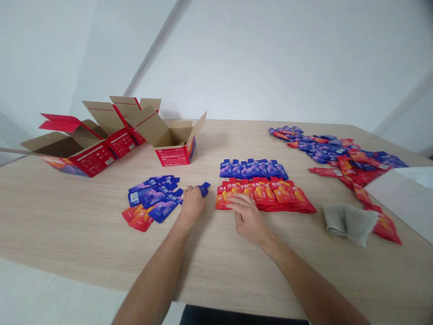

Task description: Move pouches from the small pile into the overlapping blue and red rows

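My left hand is closed over a blue pouch, whose end sticks out past the fingers. Just left of it lies a loose pile of blue pouches, with a few red-orange pouches partly beneath them. My right hand has its fingers stretched out over the left part of an overlapping row of red pouches. The fingertips seem to touch the row, and part of it is hidden under them. Behind that row runs a second overlapping row of blue pouches.
An open red carton stands behind the left pile, with several more open cartons at the left. Mixed pouches are heaped at the right. A folded grey cloth and a white sheet-like object lie near the right edge.
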The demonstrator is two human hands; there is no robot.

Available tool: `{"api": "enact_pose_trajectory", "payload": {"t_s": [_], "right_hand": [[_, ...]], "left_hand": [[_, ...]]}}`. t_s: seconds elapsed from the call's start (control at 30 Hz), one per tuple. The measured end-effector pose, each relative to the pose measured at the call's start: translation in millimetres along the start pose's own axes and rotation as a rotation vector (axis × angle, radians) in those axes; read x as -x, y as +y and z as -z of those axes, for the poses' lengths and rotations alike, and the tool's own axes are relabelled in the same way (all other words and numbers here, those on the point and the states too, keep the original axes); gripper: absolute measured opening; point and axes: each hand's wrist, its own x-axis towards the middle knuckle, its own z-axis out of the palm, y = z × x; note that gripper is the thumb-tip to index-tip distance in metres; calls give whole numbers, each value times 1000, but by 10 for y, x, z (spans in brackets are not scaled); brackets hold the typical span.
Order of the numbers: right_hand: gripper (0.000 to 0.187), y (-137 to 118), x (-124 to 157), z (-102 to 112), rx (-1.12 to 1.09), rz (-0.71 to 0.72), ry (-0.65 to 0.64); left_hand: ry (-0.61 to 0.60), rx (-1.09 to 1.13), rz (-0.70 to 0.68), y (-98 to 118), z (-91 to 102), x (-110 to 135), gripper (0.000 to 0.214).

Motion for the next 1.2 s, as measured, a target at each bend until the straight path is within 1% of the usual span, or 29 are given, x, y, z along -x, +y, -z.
{"api": "enact_pose_trajectory", "payload": {"t_s": [0.13,0.23,0.33,0.37,0.43,0.5,0.53,0.57,0.63,0.7,0.73,0.83,0.87,0.9,0.97,1.0,1.07,1.17,1.2], "right_hand": [[52,-20,67,3,-15,9,-8],[49,-36,79,6,-37,-5,13],[45,-60,59,16,-71,-47,41],[42,-69,50,22,-85,-74,52],[34,-83,30,39,-121,-160,88],[25,-90,15,56,-184,-280,116],[24,-91,10,62,-230,-337,117],[25,-91,6,67,-287,-382,105],[30,-85,1,67,-407,-435,41],[37,-72,-4,61,-486,-470,8],[40,-64,-8,57,-499,-494,27],[43,-34,-24,61,-491,-561,155],[43,-27,-30,71,-496,-565,157],[44,-22,-35,85,-508,-560,133],[45,-18,-41,123,-529,-542,61],[45,-17,-42,145,-529,-538,49],[44,-12,-42,187,-513,-544,88],[42,11,-42,227,-487,-561,174],[42,19,-44,232,-480,-567,186]], "left_hand": [[44,36,8,-26,10,-44,32],[144,130,17,-8,95,-26,34],[256,337,-27,49,185,22,34],[277,420,-42,77,200,42,33],[275,608,-69,148,201,88,30],[227,835,-72,233,178,142,28],[195,956,-65,278,163,171,27],[165,1072,-52,320,150,201,26],[115,1262,-24,394,126,254,26],[48,1406,-25,446,102,290,28],[10,1467,-30,464,88,301,30],[-92,1626,-40,501,43,316,33],[-112,1671,-38,511,34,319,33],[-126,1707,-34,521,30,324,32],[-137,1754,-18,535,39,337,29],[-146,1758,-16,538,50,345,29],[-207,1711,-52,534,74,359,29],[-369,1512,-170,514,76,367,32],[-401,1447,-198,509,65,366,33]]}}
